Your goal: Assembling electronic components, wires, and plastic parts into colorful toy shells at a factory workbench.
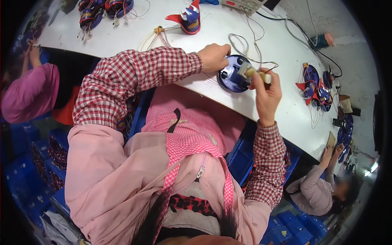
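A dark blue round plastic shell, hollow side up, lies at the table's near edge. My left hand reaches to its upper left rim, thumb and fingers closed on it. In my right hand, a small pale yellow and whitish blocky piece is pinched between the fingers, over the shell's right side. A grey cable runs close by this piece; whether it joins it I cannot make out. Black fittings show inside the shell, and the piece and my fingers cover part of its right side.
On the white table stands a red and blue toy part with loose wires. Wired blue and red assemblies lie at the right, more at the far left. An instrument box stands behind. Co-workers sit on both sides.
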A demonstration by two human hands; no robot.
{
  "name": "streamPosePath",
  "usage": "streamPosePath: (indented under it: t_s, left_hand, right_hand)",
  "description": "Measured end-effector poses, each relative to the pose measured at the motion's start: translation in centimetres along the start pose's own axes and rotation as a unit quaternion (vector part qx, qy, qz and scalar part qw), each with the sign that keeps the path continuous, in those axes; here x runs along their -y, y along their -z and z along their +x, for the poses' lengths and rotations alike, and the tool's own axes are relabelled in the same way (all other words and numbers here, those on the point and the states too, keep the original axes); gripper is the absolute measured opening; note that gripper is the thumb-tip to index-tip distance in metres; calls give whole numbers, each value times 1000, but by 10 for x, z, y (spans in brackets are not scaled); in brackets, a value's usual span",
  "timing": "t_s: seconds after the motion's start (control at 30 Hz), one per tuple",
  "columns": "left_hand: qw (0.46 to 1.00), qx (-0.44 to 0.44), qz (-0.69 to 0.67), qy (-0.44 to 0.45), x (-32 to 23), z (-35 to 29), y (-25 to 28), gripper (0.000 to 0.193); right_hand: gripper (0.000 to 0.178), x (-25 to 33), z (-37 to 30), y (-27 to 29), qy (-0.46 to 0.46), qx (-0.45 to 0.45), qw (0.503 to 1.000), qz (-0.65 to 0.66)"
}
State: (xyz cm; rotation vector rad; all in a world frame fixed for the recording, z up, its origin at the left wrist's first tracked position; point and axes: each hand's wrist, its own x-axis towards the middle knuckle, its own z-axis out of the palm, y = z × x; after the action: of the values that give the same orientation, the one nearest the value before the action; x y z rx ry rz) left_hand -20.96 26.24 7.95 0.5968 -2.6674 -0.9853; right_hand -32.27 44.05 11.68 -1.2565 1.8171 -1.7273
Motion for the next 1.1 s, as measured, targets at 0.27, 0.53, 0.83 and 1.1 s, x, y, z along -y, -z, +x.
streamPosePath:
  t_s: [0.27, 0.53, 0.83, 1.1]
  left_hand:
    - [998, -28, -51, 5, -1, -13, 5, 27]
    - [996, -42, -75, 18, -3, -15, 5, 21]
    - [991, -100, -84, -9, -1, -17, 4, 22]
    - [988, -39, -144, 27, 3, -21, 13, 23]
  right_hand:
    - [21, -9, -2, -28, 238, -9, 926, -291]
    - [17, -1, -7, -36, 167, 43, 936, -307]
    - [15, 11, 20, -21, 86, 97, 952, -277]
    - [48, -18, 191, 41, 26, -30, 962, -272]
